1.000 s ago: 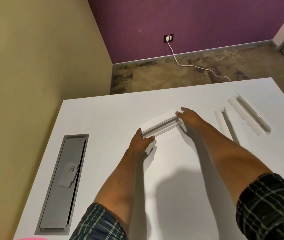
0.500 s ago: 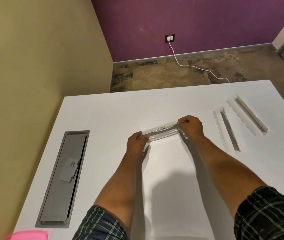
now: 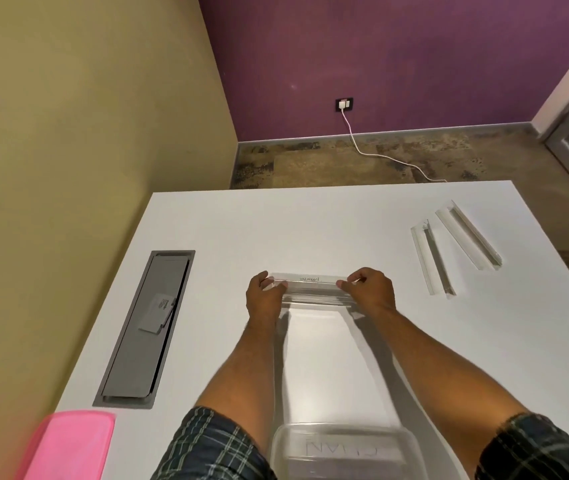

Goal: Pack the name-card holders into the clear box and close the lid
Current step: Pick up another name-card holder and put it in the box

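Note:
A clear name-card holder [image 3: 312, 287] with a handwritten card in it is held level just above the white table [image 3: 311, 230]. My left hand [image 3: 265, 296] grips its left end and my right hand [image 3: 369, 287] grips its right end. Two more clear holders lie at the far right of the table, one [image 3: 432, 261] nearer me and one [image 3: 468, 235] further out. The clear box [image 3: 343, 452] stands at the table's near edge between my forearms, with a lettered holder inside. A pink lid [image 3: 66, 445] lies at the bottom left.
A grey cable-tray hatch [image 3: 148, 327] is set into the table on the left, with a small white card on it. The table's left side stands close to a yellow wall. A white cable runs across the floor from a wall socket [image 3: 344, 105] beyond the table.
Both hands have closed round the ends of the holder and turned it from a slant to level, drawing it nearer. The view has tilted down, bringing the clear box and pink lid into sight.

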Action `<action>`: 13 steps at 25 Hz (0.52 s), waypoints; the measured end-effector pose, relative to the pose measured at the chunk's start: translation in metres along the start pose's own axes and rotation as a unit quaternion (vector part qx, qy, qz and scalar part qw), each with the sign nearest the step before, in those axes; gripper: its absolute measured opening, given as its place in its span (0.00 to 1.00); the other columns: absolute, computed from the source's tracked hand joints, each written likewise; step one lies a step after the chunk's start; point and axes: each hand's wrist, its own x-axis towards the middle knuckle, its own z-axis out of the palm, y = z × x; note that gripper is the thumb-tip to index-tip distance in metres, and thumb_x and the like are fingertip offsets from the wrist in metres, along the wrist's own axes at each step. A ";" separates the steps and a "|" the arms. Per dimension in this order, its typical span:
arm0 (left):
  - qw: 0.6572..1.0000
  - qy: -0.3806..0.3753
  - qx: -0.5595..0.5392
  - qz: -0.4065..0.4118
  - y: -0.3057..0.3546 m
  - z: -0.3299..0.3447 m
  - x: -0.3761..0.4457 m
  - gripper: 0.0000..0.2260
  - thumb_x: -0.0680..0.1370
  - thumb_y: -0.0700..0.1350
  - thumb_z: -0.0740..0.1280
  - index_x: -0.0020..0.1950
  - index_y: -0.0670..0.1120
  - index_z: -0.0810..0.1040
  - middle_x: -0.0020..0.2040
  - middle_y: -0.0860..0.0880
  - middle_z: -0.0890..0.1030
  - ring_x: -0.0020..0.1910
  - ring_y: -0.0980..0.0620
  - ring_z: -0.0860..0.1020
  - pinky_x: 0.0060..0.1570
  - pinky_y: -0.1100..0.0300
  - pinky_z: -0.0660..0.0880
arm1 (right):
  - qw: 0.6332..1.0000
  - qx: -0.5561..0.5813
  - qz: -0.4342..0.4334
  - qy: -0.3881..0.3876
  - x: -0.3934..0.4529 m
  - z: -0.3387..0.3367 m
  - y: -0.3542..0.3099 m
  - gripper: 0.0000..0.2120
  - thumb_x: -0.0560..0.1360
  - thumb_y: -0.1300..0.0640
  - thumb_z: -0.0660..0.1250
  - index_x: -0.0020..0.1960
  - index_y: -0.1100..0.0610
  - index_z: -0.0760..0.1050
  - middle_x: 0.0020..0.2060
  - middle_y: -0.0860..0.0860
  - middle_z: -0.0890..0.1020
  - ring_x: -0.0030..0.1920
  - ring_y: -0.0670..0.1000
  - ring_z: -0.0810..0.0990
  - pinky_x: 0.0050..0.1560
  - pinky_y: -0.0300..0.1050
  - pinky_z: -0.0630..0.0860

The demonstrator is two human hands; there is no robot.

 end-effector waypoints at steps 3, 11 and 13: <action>0.999 0.042 -0.018 0.002 0.003 -0.017 -0.020 0.25 0.74 0.40 0.76 0.69 0.48 0.73 0.62 0.48 0.79 0.57 0.46 0.80 0.63 0.43 0.77 | 0.997 -0.045 -0.032 -0.048 -0.038 0.004 -0.004 0.21 0.62 0.45 0.84 0.45 0.55 0.80 0.39 0.52 0.81 0.32 0.49 0.80 0.23 0.36 0.72; 0.988 0.132 0.072 0.027 0.008 -0.065 -0.063 0.30 0.70 0.36 0.74 0.70 0.48 0.69 0.66 0.42 0.72 0.59 0.41 0.78 0.56 0.53 0.75 | 0.942 -0.251 -0.081 -0.208 -0.113 0.019 -0.023 0.25 0.59 0.51 0.85 0.50 0.56 0.79 0.41 0.52 0.86 0.40 0.53 0.87 0.47 0.51 0.83; 0.985 0.132 0.104 0.046 0.010 -0.070 -0.074 0.36 0.70 0.35 0.72 0.75 0.50 0.64 0.68 0.43 0.69 0.57 0.40 0.77 0.57 0.52 0.75 | 0.922 -0.290 -0.091 -0.239 -0.126 0.019 -0.026 0.22 0.60 0.50 0.83 0.46 0.56 0.76 0.36 0.53 0.87 0.34 0.51 0.87 0.45 0.48 0.84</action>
